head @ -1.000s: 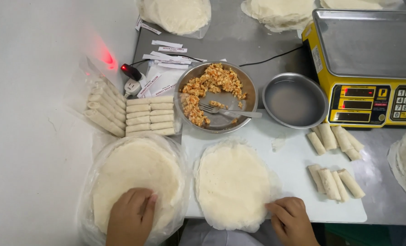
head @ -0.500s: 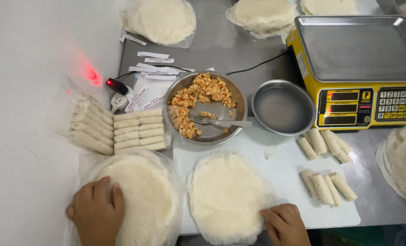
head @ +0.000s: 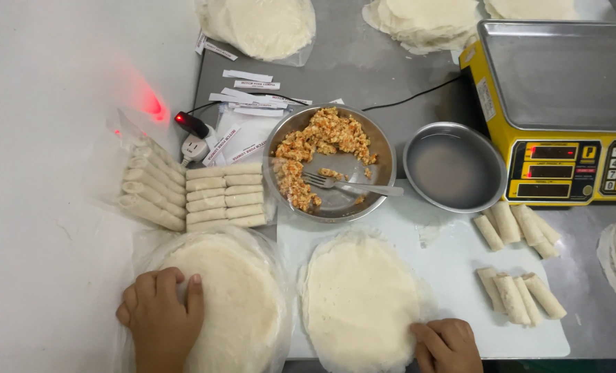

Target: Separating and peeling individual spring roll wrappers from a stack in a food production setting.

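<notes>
My left hand (head: 160, 314) lies flat on the left edge of a stack of round white wrappers (head: 232, 297) in clear plastic. My right hand (head: 447, 344) rests with curled fingers on the lower right edge of a single round wrapper (head: 359, 298) spread on a white cutting board (head: 460, 269). Just above the board stands a metal bowl (head: 384, 148) with orange and white filling (head: 321, 141) and a fork (head: 349, 185) lying in it.
Rolled spring rolls lie in rows at the left (head: 225, 197) and in two groups on the board's right side (head: 518, 293). An empty metal pan (head: 454, 166), a yellow scale (head: 563, 110), more wrapper stacks (head: 263, 24), paper strips and a plug are further back.
The view has shifted a little. My left hand slid from the middle of the wrapper stack to its left edge. My right hand stays at the single wrapper's lower edge.
</notes>
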